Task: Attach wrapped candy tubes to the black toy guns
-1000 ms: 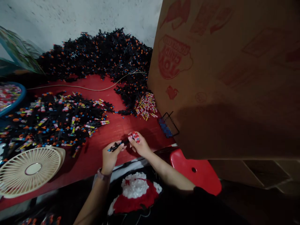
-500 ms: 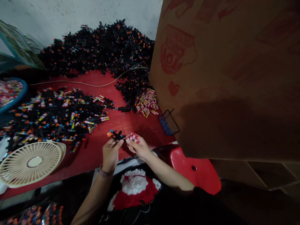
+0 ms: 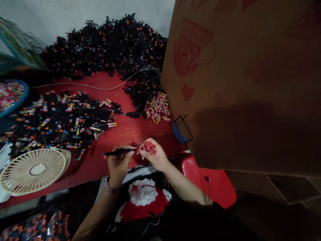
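My left hand [image 3: 118, 165] pinches a small black plastic toy [image 3: 117, 152] with a blue and orange end, held level and pointing right. Several short candy tubes [image 3: 149, 147] with red ends are bunched in my right hand [image 3: 156, 157], its fingers curled round them. Between my right thumb and finger, one tube [image 3: 138, 150] meets the toy's right end; whether it is fitted in cannot be made out. Both hands are over the near edge of the red table [image 3: 125, 132].
Left lies a pile of black toys with tubes [image 3: 67, 120], behind a cream fan [image 3: 35, 172]. A heap of black toys [image 3: 107, 47] lines the wall. Loose tubes [image 3: 158, 107] lie beside a large carton [image 3: 225, 67]. A blue basin [image 3: 26, 92] and red stool [image 3: 208, 180] flank the table.
The black toy has turned level, its blue and orange end swinging down and left. My right hand has shifted slightly right, and a tube now meets the toy's end.
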A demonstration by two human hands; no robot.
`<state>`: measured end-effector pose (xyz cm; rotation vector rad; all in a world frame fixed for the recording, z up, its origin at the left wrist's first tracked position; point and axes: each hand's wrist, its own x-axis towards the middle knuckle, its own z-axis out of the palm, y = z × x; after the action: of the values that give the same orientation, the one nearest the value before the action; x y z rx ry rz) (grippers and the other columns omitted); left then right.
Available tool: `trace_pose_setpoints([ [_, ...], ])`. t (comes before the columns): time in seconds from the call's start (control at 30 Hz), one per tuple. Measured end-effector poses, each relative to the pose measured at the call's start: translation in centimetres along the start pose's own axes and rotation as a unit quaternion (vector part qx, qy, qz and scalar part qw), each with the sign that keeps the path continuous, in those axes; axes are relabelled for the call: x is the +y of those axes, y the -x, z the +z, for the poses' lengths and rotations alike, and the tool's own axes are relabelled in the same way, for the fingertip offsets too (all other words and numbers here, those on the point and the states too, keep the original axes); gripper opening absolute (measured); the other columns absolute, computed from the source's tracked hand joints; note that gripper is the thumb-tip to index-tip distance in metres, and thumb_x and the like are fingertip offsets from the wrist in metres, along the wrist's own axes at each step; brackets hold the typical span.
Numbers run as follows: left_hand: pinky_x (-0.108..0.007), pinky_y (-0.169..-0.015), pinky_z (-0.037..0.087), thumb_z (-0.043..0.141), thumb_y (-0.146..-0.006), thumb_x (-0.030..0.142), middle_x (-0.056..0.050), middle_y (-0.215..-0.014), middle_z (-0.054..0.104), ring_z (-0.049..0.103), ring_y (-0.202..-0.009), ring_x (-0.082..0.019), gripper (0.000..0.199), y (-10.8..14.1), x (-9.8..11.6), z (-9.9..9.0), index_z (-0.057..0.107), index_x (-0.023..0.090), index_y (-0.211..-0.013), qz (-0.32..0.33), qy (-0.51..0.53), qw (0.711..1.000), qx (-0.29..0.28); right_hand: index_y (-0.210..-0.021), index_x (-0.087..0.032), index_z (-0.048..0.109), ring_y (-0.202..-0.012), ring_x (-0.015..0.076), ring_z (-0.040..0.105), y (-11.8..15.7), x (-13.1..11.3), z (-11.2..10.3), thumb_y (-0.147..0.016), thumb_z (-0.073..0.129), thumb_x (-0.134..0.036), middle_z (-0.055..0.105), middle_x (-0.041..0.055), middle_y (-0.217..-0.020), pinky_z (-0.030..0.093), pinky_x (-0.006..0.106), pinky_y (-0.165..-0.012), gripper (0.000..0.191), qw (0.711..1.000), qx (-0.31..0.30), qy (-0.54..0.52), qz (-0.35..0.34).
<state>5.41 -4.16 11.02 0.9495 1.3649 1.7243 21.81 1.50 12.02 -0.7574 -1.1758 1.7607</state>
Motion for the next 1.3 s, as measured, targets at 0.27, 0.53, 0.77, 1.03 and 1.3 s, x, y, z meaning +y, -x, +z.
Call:
trace_pose_setpoints([
  [0.27,-0.040,-0.079,0.070,0.093,-0.080,0.039,-0.002,-0.084,0.079,0.079,-0.081,-0.024,0.031,0.1,1.1,0.1,0.069,0.023,-0.089,0.001,-0.015,0.999,-0.028,-0.097,-0.023,0.059,-0.056,0.0144,0.058,0.2,-0.6,-0.5,-0.086,0.089,-0.067,0.078,0.0040,-0.079,0.047,0.028,-0.056,0.054,0.997,-0.069,-0.014,0.037],
  [0.53,-0.035,-0.078,0.067,0.089,-0.083,0.025,-0.002,-0.081,0.079,0.078,-0.078,-0.021,0.018,-0.3,1.8,-0.1,0.072,0.023,-0.084,0.022,-0.023,0.996,-0.079,-0.098,-0.024,0.059,-0.052,0.0102,0.051,0.3,-0.6,-1.0,-0.086,0.088,-0.066,0.078,0.0023,-0.079,0.043,0.024,-0.054,0.053,0.992,-0.099,-0.030,0.073],
  [0.77,-0.040,-0.077,0.067,0.086,-0.089,0.027,-0.005,-0.081,0.081,0.078,-0.080,-0.024,0.011,-0.7,1.5,-1.1,0.078,0.024,-0.082,0.038,-0.038,0.987,-0.149,-0.094,-0.023,0.058,-0.051,0.0098,0.050,0.7,-0.4,-1.3,-0.086,0.088,-0.067,0.072,-0.0010,-0.072,0.036,0.022,-0.051,0.054,0.988,-0.103,-0.015,0.113],
  [1.03,-0.039,-0.075,0.068,0.092,-0.078,0.036,-0.004,-0.078,0.079,0.078,-0.076,-0.024,0.021,0.5,-1.0,-0.8,0.075,0.023,-0.075,-0.022,-0.077,0.994,-0.072,-0.094,-0.025,0.056,-0.056,0.0127,0.057,0.7,1.4,-0.9,-0.084,0.087,-0.073,0.070,-0.0018,-0.072,0.043,0.024,-0.054,0.058,0.990,-0.070,0.015,0.124],
  [1.3,-0.039,-0.084,0.065,0.076,-0.094,0.048,-0.002,-0.085,0.071,0.071,-0.078,-0.018,0.033,-9.4,1.9,-5.1,0.058,0.020,-0.094,0.045,-0.199,0.976,0.079,-0.102,-0.023,0.064,-0.078,0.0251,0.073,-3.7,7.1,-7.0,-0.093,0.070,-0.067,0.079,0.0108,-0.091,0.056,0.035,-0.073,0.046,0.942,0.144,0.302,-0.016],
])
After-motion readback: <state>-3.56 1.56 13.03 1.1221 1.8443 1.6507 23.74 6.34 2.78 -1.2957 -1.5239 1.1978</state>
